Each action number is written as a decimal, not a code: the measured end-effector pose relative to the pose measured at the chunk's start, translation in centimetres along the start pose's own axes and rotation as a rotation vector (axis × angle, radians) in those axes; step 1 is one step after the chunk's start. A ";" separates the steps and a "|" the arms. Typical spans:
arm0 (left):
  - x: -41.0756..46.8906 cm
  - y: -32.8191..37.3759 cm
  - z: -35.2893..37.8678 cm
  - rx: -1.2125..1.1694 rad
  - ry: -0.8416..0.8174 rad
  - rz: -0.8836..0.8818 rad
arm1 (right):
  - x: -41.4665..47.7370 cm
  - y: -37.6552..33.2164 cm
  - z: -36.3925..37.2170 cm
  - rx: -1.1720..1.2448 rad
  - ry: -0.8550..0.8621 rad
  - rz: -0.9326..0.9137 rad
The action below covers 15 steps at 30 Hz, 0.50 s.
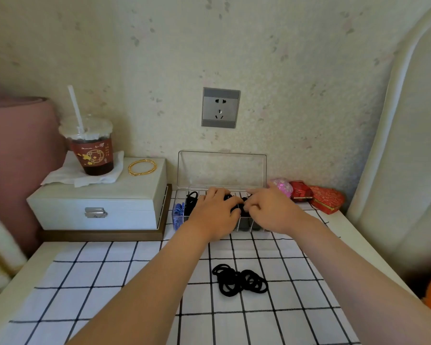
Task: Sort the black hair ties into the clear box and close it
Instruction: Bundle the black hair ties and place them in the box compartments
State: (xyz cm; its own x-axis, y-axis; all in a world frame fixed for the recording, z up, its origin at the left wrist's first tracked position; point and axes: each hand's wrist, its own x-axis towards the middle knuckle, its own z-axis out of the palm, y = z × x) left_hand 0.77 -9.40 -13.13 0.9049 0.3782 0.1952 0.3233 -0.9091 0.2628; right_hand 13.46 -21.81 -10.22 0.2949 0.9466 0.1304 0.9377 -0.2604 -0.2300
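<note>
A white desk point(358, 245) is covered by a white cloth point(110, 282) with black lines. At the back left sits a white box point(97, 205) with a metal clasp. The clear box point(222, 170) stands at the back of the cloth by the wall, with its lid up. A cup point(92, 150) of dark drink with a straw stands on a tissue on the white box. The left hand point(217, 212) and the right hand point(271, 210) are both over the clear box, close together, fingers curled. Each grip seems to pinch the held hair ties point(234, 204), but the fingers hide most of them. The pile of black hair ties point(239, 280) lies on the cloth nearer the person, between the two arms. A gold bangle point(142, 166) lies beside the cup.
</note>
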 end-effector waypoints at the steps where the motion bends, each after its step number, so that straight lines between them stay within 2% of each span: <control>1: 0.0 0.0 -0.1 0.001 -0.006 -0.001 | -0.1 0.2 -0.2 0.141 0.053 0.049; 3: 0.0 0.1 -0.1 0.000 -0.021 -0.006 | -0.4 0.6 -0.4 0.340 0.160 0.147; 5: 0.0 0.1 -0.2 -0.011 -0.028 -0.009 | -0.6 0.7 -0.2 0.350 0.246 0.152; 6: 0.1 0.1 -0.2 -0.023 -0.024 -0.008 | -0.6 0.9 0.0 0.270 0.259 0.107; 8: 0.2 -0.2 -0.1 -0.082 0.018 0.000 | -0.7 0.7 0.6 -0.007 0.188 0.017; 10: 0.3 -0.6 0.0 -0.208 0.087 -0.007 | -0.8 0.6 1.4 -0.186 0.126 -0.016; 12: 0.3 -0.8 0.0 -0.313 0.129 -0.039 | -1.0 0.6 2.1 -0.303 0.132 -0.064; 15: 0.3 -1.0 0.0 -0.273 0.140 -0.017 | -0.9 0.0 2.5 -0.361 0.064 -0.092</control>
State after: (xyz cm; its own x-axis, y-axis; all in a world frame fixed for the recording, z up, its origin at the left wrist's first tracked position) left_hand 0.74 -8.37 -13.36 0.8470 0.4307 0.3116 0.2348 -0.8290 0.5075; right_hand 12.78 -22.15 -12.79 0.2061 0.9583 0.1977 0.9619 -0.2355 0.1387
